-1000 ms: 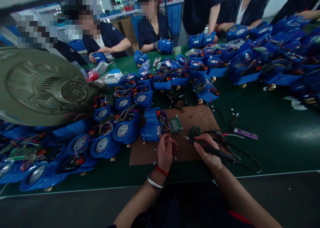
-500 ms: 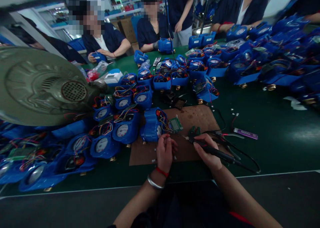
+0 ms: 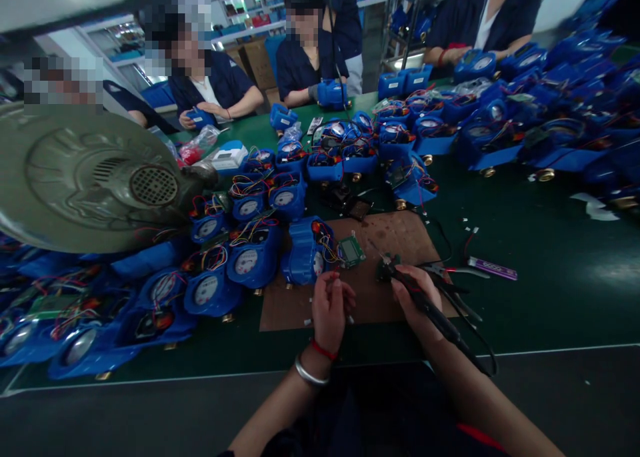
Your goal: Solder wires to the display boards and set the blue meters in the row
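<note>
My right hand point(image 3: 419, 297) is closed around a black soldering iron point(image 3: 434, 313), its thin tip pointing up and left over the brown cardboard point(image 3: 400, 230). Just left of it, my left hand point(image 3: 333, 303) has its fingers curled and pinched near the wires of a blue meter point(image 3: 305, 250); what they hold, if anything, is too small to make out. A green circuit board with a display point(image 3: 351, 249) lies on the cardboard beyond my left fingertips. Another small green part point(image 3: 387, 268) is by the iron's tip, partly hidden by it.
Blue meters with loose wires crowd the left and back. A large green fan housing point(image 3: 90, 177) stands at the left. Pliers point(image 3: 465, 270) and a purple battery point(image 3: 494, 268) lie at the right. Several people sit or stand across the green table point(image 3: 540, 297).
My right hand has turned the soldering iron, so its tip now points further up and away from my left hand. My left hand has barely moved. The view has shifted slightly.
</note>
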A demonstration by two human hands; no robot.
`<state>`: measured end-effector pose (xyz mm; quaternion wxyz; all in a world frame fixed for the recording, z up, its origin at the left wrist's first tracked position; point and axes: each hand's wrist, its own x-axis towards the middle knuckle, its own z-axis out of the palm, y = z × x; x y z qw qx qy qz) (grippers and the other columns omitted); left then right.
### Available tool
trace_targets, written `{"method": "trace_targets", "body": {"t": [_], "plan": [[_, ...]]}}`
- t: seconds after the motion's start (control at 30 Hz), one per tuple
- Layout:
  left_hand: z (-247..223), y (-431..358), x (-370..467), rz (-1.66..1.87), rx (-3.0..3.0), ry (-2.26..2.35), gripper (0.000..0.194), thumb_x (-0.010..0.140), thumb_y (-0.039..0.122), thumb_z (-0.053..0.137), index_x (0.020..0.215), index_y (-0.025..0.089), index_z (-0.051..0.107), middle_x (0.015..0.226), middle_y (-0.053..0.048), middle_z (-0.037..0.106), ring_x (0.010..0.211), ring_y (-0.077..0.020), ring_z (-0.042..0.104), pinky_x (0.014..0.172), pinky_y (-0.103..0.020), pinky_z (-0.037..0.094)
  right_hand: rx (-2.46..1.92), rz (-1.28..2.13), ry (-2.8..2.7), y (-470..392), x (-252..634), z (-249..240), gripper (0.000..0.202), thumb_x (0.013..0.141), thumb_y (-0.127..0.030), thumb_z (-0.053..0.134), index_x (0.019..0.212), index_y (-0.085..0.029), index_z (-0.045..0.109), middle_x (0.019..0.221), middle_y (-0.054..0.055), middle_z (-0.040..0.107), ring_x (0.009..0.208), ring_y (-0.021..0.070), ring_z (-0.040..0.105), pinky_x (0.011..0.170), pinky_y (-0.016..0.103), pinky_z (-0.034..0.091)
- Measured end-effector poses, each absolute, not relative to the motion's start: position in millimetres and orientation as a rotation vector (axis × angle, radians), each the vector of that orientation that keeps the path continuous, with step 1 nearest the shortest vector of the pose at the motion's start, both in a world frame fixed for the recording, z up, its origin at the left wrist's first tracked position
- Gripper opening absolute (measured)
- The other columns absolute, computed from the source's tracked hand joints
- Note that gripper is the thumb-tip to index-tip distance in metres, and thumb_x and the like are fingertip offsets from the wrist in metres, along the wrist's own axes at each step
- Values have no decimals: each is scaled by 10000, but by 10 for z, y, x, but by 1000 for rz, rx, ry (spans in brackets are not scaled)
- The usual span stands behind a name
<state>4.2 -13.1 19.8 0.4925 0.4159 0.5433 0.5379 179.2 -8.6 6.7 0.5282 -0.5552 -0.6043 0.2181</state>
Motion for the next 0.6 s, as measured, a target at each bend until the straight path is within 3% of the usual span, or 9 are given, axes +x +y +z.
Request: {"method": "trace_targets", "body": {"t": [0.23,0.6], "plan": [[505,-208,94,1254,891,1220,341,908,447,508,1091,159,512,714,-2,630,536,-98,575,494,-202,456,-1238,416,-1458,-61,1819,80,121,873,-265,593,992,-248,606,962,49,637,862,207,630,773,371,532],[1059,45,139,1112,1158,1204,206,906,317,536,1018,145,550,828,-57,703,739,-158,684,720,-288,559,-1112,545,-1345,-73,1840,207,347,874,-205,577,1207,-250,488,993,45,587,857,186,603,765,344,523]]}}
